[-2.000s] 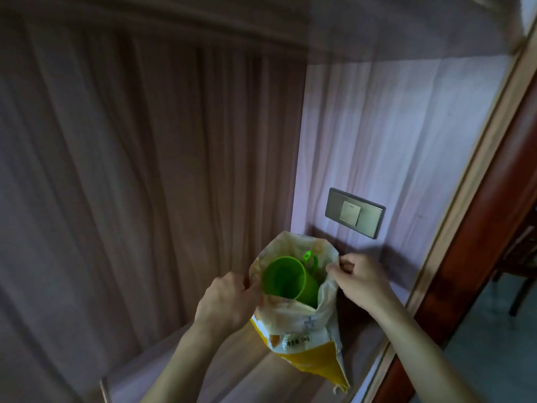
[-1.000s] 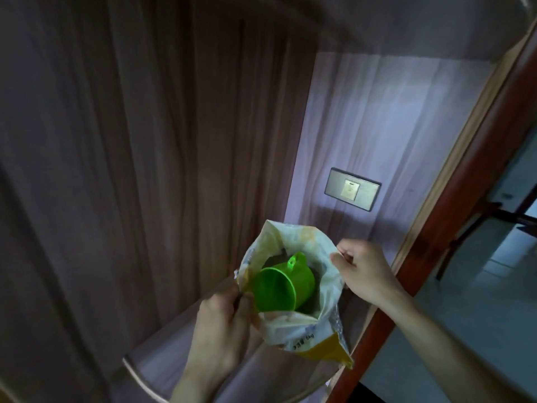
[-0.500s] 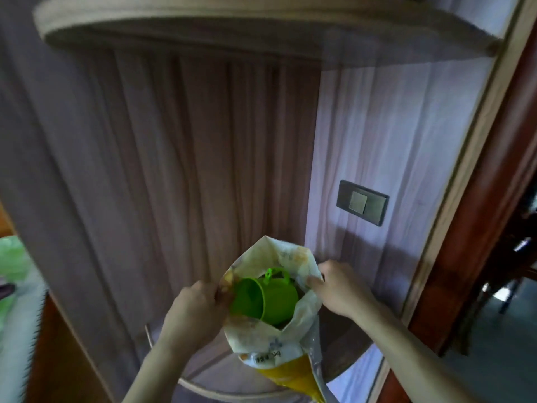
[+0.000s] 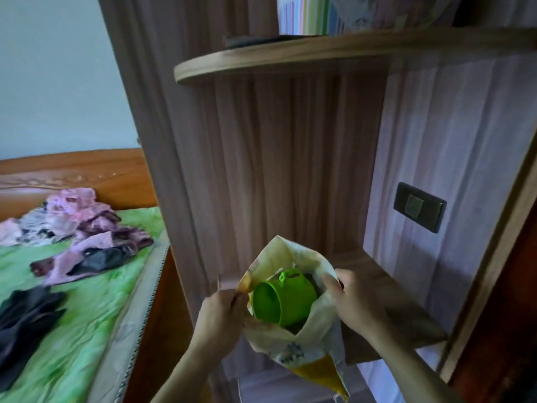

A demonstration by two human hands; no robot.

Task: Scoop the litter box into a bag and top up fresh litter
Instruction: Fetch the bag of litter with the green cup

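Litter bag (image 4: 293, 341): white with a yellow lower corner, mouth open, held in front of the lower shelf (image 4: 406, 309), near its front edge.
Cup (image 4: 283, 299): 1 green plastic cup with a loop handle, lying tilted inside the bag mouth, opening toward the left.
Left hand (image 4: 223, 318): clamped on the bag's left rim.
Right hand (image 4: 350, 303): clamped on the bag's right rim.
Upper shelf (image 4: 290, 58): curved front edge, above the bag.
Wall switch (image 4: 419, 206): right panel, above the lower shelf.
Bed (image 4: 75, 301): far left, green sheet, with clothes (image 4: 87, 228) heaped on it.
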